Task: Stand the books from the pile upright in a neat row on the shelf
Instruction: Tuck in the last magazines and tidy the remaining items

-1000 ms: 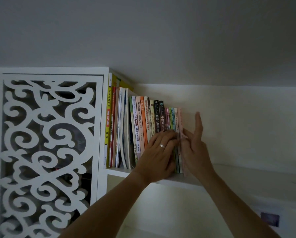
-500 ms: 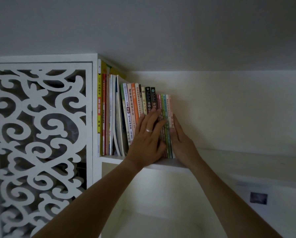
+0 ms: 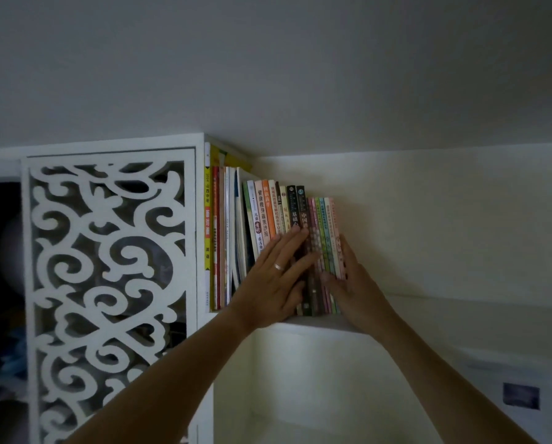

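Squaring up the row of books on the shelf, both hands flat against it.

My left hand (image 3: 276, 277) lies spread across the spines, fingers straight, pressing them back so their fronts line up; nothing is pinched. My right hand (image 3: 353, 280) stands edge-on against the pink end book (image 3: 334, 233), fingers straight and together along its cover, thumb across the lower spines, acting as a bookend so the thin ones cannot flop rightward. The books (image 3: 268, 225) stand upright on the white shelf (image 3: 319, 323), packed from the left wall beside the fretwork panel (image 3: 108, 283) out to my right palm: tall yellow and red ones first, then white, orange, dark, and slim pastel spines. A few mid-row lean slightly left. No pile is in view, so I judge the row nearly done.
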The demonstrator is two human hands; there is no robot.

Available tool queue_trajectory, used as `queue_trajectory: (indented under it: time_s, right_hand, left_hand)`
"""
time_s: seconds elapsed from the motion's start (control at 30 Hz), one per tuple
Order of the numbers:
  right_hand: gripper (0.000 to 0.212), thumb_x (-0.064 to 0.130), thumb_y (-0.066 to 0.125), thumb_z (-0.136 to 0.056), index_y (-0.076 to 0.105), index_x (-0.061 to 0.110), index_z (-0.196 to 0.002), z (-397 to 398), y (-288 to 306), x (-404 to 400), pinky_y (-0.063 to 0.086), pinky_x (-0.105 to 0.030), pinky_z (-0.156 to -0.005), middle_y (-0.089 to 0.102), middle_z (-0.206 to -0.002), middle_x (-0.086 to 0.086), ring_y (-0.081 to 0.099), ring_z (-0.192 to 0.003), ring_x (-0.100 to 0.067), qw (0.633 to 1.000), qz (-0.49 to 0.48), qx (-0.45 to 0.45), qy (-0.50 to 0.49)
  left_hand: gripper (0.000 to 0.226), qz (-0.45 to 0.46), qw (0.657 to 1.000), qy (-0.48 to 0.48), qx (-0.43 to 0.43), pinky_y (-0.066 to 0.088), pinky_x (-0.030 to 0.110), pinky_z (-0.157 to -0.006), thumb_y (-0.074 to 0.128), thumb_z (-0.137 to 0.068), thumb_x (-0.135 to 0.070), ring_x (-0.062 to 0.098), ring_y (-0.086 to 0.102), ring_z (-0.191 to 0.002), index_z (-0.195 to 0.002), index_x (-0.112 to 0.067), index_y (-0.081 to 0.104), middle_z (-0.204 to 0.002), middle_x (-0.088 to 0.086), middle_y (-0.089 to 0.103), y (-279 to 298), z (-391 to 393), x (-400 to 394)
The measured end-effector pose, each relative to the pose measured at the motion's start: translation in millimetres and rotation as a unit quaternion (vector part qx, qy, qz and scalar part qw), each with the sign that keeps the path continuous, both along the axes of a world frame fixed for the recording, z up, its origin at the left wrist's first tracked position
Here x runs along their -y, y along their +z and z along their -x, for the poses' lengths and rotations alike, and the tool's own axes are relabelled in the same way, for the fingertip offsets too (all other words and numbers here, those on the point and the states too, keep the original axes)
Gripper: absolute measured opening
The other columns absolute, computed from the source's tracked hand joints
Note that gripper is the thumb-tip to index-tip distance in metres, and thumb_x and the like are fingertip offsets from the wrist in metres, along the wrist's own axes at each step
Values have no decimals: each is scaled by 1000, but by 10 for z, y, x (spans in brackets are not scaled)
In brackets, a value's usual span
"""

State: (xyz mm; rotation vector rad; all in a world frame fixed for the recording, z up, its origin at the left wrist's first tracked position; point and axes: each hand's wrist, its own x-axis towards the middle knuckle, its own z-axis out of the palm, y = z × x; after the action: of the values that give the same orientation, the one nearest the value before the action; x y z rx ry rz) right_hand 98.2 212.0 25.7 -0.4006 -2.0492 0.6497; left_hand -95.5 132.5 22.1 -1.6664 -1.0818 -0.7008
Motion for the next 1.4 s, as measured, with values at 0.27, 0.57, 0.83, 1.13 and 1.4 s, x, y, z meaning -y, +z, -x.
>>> queue_trajectory:
  time_s: [0.27, 0.57, 0.83, 1.13, 1.4]
  right_hand:
    - [73, 34, 57, -102, 12, 49, -158, -147, 1, 82, 42, -10, -79, 46, -131, 23, 53, -107, 5, 999, 14, 12, -43]
    - [122, 66, 80, -67, 5, 36, -159, 352, -66, 225, 46, -55, -107, 24, -159, 8, 34, -143, -21, 986, -30, -86, -138]
    - [151, 89, 71, -51, -5, 23, -163, 654, -92, 339, 15, -63, -119, -7, -169, -17, 5, -155, -41, 940, -127, -56, -311]
    - [148, 69, 88, -53, -5, 31, -162, 632, -112, 312, 16, -65, -117, -12, -169, -12, 1, -155, -36, 945, -111, -86, -297]
    - [144, 73, 84, -55, 1, 25, -163, 633, -113, 329, 22, -66, -115, -7, -168, -18, 7, -153, -41, 937, -123, -73, -320]
  left_hand:
    - [51, -129, 967, 62, 210, 26, 60, -121, 50, -101, -25, 23, 26, -156, -149, -8, 49, -161, 9, 38, -145, 164, 124]
    - [30, -140, 946, 79, 282, 23, 52, -125, 43, -106, -31, 29, 22, -156, -118, -12, 62, -162, 14, 31, -233, 204, 96]
    - [26, -125, 947, 23, 295, 22, 50, -126, 58, -101, -37, 28, 18, -157, -118, -22, 71, -166, 9, 23, -205, 278, 124]
    - [21, -152, 948, 68, 273, 27, 49, -124, 59, -103, -30, 32, 26, -153, -104, -13, 71, -163, 15, 31, -246, 285, 76]
    - [30, -128, 948, 91, 277, 23, 50, -127, 73, -93, -31, 35, 23, -154, -112, -9, 68, -161, 16, 30, -224, 195, 127]
